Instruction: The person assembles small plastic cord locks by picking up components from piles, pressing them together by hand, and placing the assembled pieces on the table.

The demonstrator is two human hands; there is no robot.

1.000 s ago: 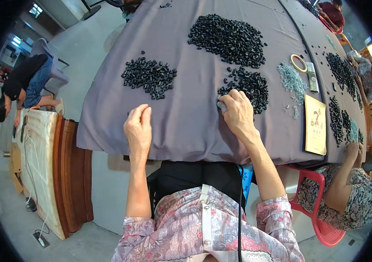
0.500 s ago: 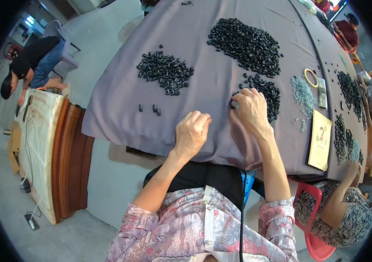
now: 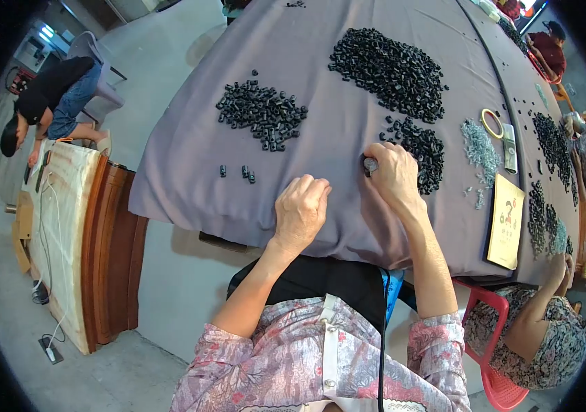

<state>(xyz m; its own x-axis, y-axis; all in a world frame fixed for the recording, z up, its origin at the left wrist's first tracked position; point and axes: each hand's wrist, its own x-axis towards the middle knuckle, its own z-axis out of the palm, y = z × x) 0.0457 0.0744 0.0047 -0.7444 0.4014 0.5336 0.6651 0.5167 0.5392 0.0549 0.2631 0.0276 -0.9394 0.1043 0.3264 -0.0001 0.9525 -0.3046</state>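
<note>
My left hand (image 3: 302,211) is closed above the cloth near the table's front edge, its fingers curled together. Whatever it may pinch is hidden behind the knuckles. To its right, my right hand (image 3: 396,175) is closed around a small dark object with a round grey end (image 3: 370,165), which sticks out on the thumb side. Just beyond my right hand lies a pile of small black cylindrical parts (image 3: 425,154). A few single black parts (image 3: 248,174) lie apart on the cloth, left of my left hand.
A larger black pile (image 3: 389,72) and a smaller one (image 3: 260,113) lie farther back on the grey cloth (image 3: 197,151). At right are clear small pieces (image 3: 480,147), a tape roll (image 3: 491,123) and a yellow booklet (image 3: 506,221). Other people sit or bend nearby.
My right hand has shifted slightly down toward me, and the round grey end shows a little more plainly. My left hand has hardly moved.
</note>
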